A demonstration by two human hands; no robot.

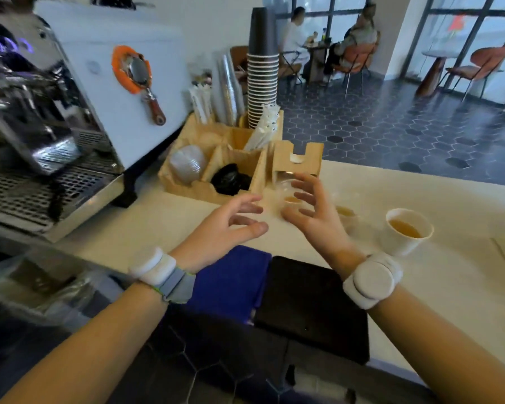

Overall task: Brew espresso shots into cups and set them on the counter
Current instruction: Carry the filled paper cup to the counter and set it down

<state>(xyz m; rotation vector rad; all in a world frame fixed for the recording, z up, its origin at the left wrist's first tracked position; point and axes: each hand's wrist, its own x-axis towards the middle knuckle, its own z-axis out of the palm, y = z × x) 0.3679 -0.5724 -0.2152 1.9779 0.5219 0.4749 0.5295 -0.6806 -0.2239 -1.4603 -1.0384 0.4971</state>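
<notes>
Three small white paper cups with light brown espresso stand on the pale counter (464,287). One cup (291,202) sits just beyond my right hand (315,217), partly hidden by its spread fingers. A second cup (347,215) stands right of that hand. The third cup (407,230) is farther right. My left hand (231,225) hovers left of the first cup with fingers apart and holds nothing. Neither hand touches a cup. The espresso machine (50,135) fills the left side.
A wooden organiser (231,161) with lids, straws and a tall stack of paper cups (262,80) stands behind the hands. A blue cloth (233,281) and a black pad (312,304) lie at the near edge. Seated people and chairs are beyond the counter.
</notes>
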